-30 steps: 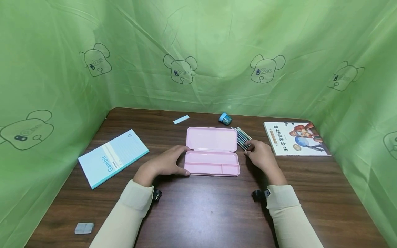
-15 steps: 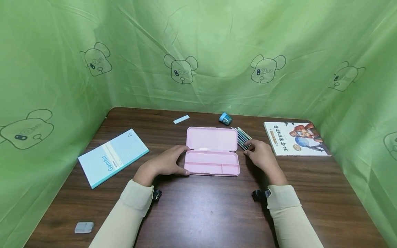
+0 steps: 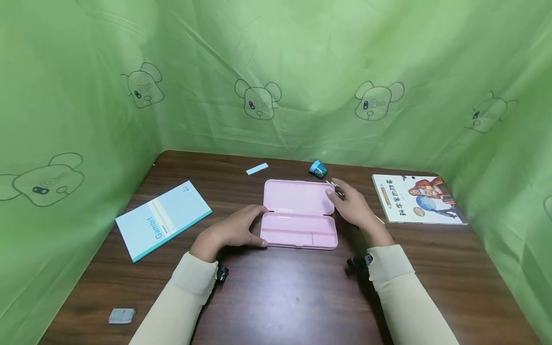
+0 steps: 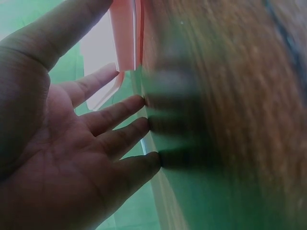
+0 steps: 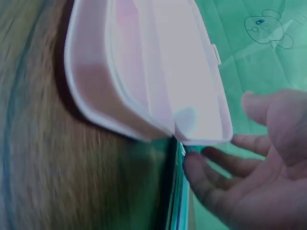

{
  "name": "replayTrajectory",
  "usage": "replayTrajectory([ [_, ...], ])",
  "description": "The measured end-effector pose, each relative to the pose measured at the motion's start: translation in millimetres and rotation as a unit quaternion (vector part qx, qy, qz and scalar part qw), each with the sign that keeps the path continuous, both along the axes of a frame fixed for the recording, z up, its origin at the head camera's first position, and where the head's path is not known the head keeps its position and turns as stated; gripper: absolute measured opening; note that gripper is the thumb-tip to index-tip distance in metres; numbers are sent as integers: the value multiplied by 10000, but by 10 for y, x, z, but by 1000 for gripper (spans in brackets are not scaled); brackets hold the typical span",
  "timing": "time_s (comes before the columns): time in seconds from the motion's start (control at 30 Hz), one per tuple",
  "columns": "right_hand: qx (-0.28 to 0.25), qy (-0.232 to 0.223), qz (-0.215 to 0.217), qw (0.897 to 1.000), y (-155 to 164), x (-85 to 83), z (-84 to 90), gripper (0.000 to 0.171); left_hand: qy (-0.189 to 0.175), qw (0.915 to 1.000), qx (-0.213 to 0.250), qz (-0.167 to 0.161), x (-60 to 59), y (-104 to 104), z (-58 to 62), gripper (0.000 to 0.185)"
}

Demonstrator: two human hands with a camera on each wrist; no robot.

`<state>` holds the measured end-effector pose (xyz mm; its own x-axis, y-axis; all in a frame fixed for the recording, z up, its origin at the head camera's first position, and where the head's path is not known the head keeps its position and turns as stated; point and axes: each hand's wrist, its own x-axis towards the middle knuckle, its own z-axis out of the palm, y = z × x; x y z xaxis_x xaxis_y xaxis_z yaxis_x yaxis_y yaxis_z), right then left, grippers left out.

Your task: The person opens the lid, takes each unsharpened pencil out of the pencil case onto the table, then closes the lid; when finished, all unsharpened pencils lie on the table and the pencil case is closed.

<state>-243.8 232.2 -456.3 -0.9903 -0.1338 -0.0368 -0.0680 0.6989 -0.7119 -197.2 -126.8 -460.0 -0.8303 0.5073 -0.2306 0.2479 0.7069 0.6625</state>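
A pink pencil case [image 3: 298, 197] lies unfolded on the table, its lid leaning away and its divided tray [image 3: 284, 238] toward me. My left hand [image 3: 230, 227] spans the tray's left end, thumb at the front corner and index finger near the hinge. In the left wrist view its other fingers [image 4: 120, 136] are stretched out toward the tabletop. Beside the lid's right edge, my right hand [image 3: 351, 203] reaches over the pencils [image 5: 180, 201], largely covering them in the head view. The right wrist view shows its fingers spread and loosely bent, one fingertip right at the pencils.
A small blue-capped container [image 3: 318, 169] and a pale strip [image 3: 257, 168] lie behind the case. A light blue notebook [image 3: 164, 220] is at left, a picture-covered book [image 3: 418, 199] at right. A greyish block [image 3: 122, 316] sits front left. Green cloth [image 3: 315, 48] surrounds the table [image 3: 276, 297].
My right hand has moved forward from the pencils' near ends toward their far ends, and its fingers have extended. My left hand stays at the case. The head view has shifted slightly.
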Motion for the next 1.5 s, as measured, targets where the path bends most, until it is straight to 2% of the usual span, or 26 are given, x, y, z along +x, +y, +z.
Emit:
replayTrajectory([
  [0.07, -135, -83, 58, 9999, -31, 18, 13, 63, -22, 10000, 8, -6, 1, 14, -7, 91],
  [0.17, -248, 50, 7, 9997, -66, 99, 67, 60, -37, 10000, 23, 56, -3, 27, -16, 91],
  [0.4, -364, 588, -214, 9974, -110, 442, 118, 36, 157, 9997, -26, 178, 20, 18, -8, 88],
  [0.6, 95, 1228, 106, 9923, -157, 673, -14, 27, 436, 9989, -82, 127, 58, 8, 13, 94],
  [0.7, 564, 1533, 336, 9860, -220, 683, -79, 22, 732, 9970, -131, 234, 69, 54, 50, 97],
  [0.8, 1108, 1712, 519, 9776, -295, 640, -132, 21, 1118, 9932, -192, 253, 64, 190, 60, 86],
  [0.9, 1754, 1620, 673, 9687, -366, 605, -170, 37, 1261, 9908, -494, 79, 67, 362, 38, 80],
  [1.0, 2323, 1333, 879, 9594, -424, 592, -195, 57, 1054, 9898, -959, -59, 88, 487, 5, 81],
  [1.07, 2527, 1072, 1023, 9561, -454, 590, -198, 66, 845, 9889, -1220, -63, 97, 535, -20, 82],
  [1.2, 2665, 554, 1240, 9542, -496, 598, -188, 76, 538, 9878, -1461, -13, 116, 573, -29, 84],
  [1.3, 2690, 249, 1300, 9540, -502, 608, -191, 78, 457, 9877, -1496, -8, 124, 581, -25, 84],
  [1.5, 2696, 78, 1380, 9530, -491, 578, -211, 80, 422, 9856, -1639, 7, 120, 616, -12, 83],
])
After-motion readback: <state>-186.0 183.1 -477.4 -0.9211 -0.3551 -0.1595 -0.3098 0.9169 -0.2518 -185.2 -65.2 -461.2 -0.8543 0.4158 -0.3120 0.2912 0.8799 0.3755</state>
